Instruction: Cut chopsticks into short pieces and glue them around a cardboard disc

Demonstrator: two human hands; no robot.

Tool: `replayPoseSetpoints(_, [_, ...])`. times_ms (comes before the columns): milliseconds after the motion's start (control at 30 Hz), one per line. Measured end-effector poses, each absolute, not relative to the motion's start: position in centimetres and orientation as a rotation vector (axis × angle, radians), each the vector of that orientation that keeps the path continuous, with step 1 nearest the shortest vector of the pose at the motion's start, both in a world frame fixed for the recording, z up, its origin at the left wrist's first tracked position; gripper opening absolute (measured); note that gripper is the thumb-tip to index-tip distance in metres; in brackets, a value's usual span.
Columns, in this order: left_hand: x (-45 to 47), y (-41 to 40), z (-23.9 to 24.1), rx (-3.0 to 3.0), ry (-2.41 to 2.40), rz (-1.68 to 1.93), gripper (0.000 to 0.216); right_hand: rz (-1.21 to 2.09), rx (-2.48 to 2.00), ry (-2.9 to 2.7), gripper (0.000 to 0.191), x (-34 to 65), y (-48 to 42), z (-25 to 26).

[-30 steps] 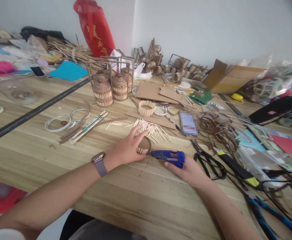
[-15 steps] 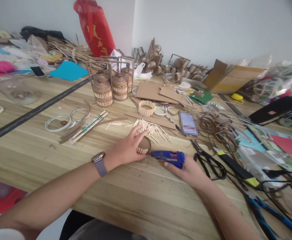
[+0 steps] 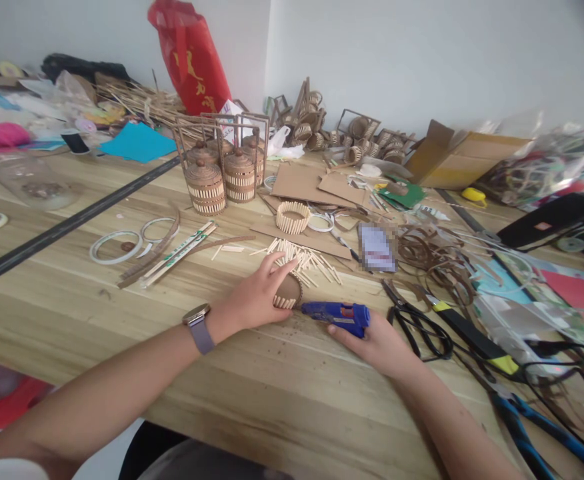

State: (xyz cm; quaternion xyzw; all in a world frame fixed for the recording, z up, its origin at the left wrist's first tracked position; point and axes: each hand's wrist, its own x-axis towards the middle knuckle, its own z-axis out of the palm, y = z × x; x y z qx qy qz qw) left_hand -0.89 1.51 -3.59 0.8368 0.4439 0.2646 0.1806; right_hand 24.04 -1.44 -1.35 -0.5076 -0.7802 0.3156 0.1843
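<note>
My left hand (image 3: 257, 297) grips a small round cardboard piece (image 3: 288, 292) edged with short wooden sticks, holding it on the wooden table (image 3: 252, 393). My right hand (image 3: 377, 340) holds a blue glue gun (image 3: 339, 315), its nozzle pointing left at the round piece's lower edge. A loose pile of short wooden sticks (image 3: 305, 257) lies just behind the round piece. A grey-strapped watch (image 3: 198, 325) sits on my left wrist.
Finished stick-and-cardboard baskets (image 3: 222, 180) and a stick ring (image 3: 293, 217) stand further back. Black scissors (image 3: 415, 320), a yellow-and-black knife (image 3: 475, 337) and blue-handled pliers (image 3: 537, 427) lie to the right. Tape rings (image 3: 117, 245), a black ruler (image 3: 67, 223), cardboard sheets (image 3: 312, 183) and a red bag (image 3: 189, 57) lie around.
</note>
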Motion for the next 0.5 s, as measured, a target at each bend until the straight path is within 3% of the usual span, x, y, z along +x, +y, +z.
replayPoseSetpoints(500, [-0.90,1.54,-3.74,2.355,1.238,0.778,0.093,0.872,-1.402,-2.196,0.030,24.05,-1.43,-1.51])
